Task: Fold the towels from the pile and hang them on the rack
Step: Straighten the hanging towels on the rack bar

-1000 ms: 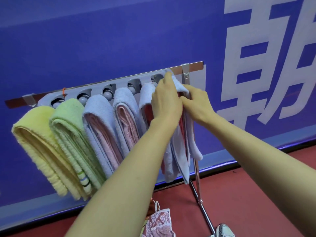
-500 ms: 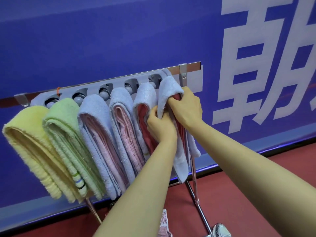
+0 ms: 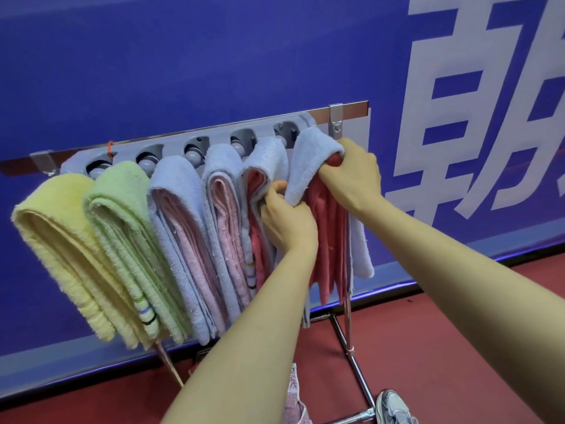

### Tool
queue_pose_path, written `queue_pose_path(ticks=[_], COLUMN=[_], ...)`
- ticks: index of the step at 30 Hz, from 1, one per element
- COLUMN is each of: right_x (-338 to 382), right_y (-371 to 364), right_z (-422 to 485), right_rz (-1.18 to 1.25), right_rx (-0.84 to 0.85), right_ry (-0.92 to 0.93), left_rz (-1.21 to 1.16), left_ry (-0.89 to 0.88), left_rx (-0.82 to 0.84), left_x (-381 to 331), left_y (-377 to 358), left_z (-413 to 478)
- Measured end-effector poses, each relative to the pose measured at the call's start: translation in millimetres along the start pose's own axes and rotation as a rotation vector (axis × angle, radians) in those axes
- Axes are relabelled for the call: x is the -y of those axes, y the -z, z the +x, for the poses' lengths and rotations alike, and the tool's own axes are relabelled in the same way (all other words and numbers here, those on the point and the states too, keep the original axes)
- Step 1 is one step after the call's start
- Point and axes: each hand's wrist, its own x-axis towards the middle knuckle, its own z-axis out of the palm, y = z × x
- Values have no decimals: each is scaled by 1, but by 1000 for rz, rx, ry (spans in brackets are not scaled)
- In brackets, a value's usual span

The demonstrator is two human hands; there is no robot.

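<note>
A grey rack [image 3: 220, 136] with round slots is fixed to a metal bar on a chrome stand [image 3: 354, 359], which stands on the red floor [image 3: 428, 347]. Six folded towels hang from it side by side, each touching the next. From the left they are the yellow towel [image 3: 61, 240], the green towel [image 3: 122, 215], the third towel [image 3: 174, 209] and fourth towel [image 3: 220, 185], both blue over pink, and the fifth towel [image 3: 269, 157] and sixth towel [image 3: 308, 154], both blue over red.

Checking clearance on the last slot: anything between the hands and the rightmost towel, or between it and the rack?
Nothing visible. The left hand and right hand both hold the rightmost towel, which hangs on the rack at its right end. The neighbouring towel sits close on its left.
</note>
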Motion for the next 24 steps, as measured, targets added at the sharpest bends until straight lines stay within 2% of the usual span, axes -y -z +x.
queue_pose_path(ticks=[2, 5, 14, 17, 20, 24], right_x=[3, 3, -5, -5, -9, -22], right_y=[-7, -16, 8, 9, -3, -32], right_z=[-10, -17, 14, 12, -8, -41], right_rz=[54, 79, -40, -74, -7, 59], right_rx=[43, 22, 32, 44, 75, 29], right_ry=[-30, -50, -15, -27, -73, -183], left_rz=[26, 106, 282, 355, 404, 385], left_ry=[15, -20, -183, -160, -106, -58], left_rx=[43, 107, 146, 251, 367, 414], left_x=[-3, -2, 18, 28, 41, 57], left_y=[2, 5, 17, 16, 12, 3], left_z=[-1, -2, 6, 3, -9, -22])
